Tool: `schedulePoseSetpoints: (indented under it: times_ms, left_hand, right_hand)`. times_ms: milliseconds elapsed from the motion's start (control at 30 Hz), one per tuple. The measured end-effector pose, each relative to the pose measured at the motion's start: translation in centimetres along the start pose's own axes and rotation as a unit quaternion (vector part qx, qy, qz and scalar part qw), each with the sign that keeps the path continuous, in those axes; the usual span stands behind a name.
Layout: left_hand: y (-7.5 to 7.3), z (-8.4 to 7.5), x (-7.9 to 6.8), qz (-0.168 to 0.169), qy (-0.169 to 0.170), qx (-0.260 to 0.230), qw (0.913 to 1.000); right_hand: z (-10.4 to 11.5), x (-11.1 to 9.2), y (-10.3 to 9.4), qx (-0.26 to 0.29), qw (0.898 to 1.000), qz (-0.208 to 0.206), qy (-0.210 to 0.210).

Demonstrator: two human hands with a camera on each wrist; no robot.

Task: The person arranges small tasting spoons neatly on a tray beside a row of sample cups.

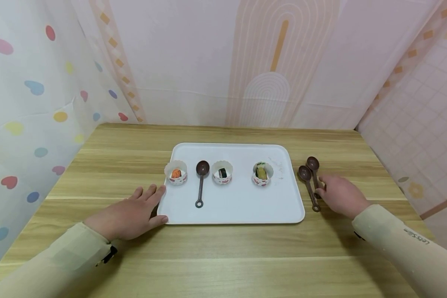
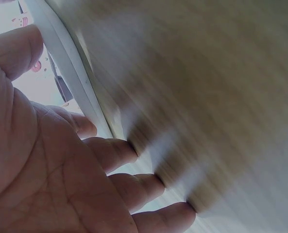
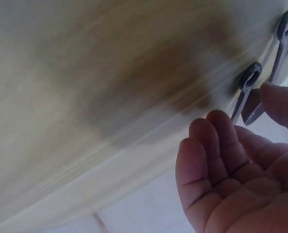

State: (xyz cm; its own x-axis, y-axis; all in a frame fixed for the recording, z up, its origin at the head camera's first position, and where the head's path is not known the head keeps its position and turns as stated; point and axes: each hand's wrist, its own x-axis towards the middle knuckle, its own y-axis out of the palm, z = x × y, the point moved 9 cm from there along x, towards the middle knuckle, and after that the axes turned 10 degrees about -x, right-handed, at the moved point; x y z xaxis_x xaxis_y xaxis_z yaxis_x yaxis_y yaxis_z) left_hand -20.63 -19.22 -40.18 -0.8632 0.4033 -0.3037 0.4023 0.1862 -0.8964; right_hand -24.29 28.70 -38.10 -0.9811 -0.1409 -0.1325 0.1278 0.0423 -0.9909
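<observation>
My left hand (image 1: 130, 213) lies spread at the white tray's (image 1: 231, 211) left edge. Its thumb touches the near corner, and the left wrist view shows the other fingertips along the outer rim. On the tray lies a dark brown measuring spoon (image 1: 200, 186) between two patterned paper cups; a third paper cup (image 1: 262, 180) stands farther right. Beyond the tray's right edge, two more brown spoons lie side by side. My right hand (image 1: 340, 195) is at the handle of the farther-right spoon (image 1: 314, 169), thumb and fingers apart around it. Nearer the tray is the other spoon (image 1: 308, 185).
The left paper cup (image 1: 176, 177) holds an orange sushi-like piece and overhangs the tray's rim. A dark-wrapped roll sits in the middle cup (image 1: 222, 178); the right cup's piece is yellow-green. Printed curtains (image 1: 193, 62) border the wooden table (image 1: 223, 256) behind and at both sides.
</observation>
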Motion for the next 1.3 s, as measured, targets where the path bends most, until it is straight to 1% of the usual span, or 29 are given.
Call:
schedulePoseSetpoints:
  times_ms: [300,533,800,1100,1300]
  left_hand:
    - [0.07,0.0,0.05,0.002,0.001,-0.001,1.0]
    - [0.12,0.11,0.11,0.007,-0.003,-0.002,1.0]
    - [0.09,0.09,0.1,0.007,-0.001,-0.002,1.0]
    - [0.15,0.15,0.13,0.007,-0.001,0.0,1.0]
    - [0.16,0.11,0.09,0.008,-0.002,-0.002,1.0]
  right_hand:
    - [0.04,0.13,0.29,-0.001,1.0,0.012,-0.006]
    - [0.08,0.18,0.3,-0.003,1.0,0.008,-0.011]
    - [0.0,0.29,0.4,-0.004,1.0,0.01,-0.006]
    - [0.04,0.36,0.5,0.001,1.0,0.02,0.001]
    - [0.05,0.28,0.42,0.005,1.0,0.017,0.005]
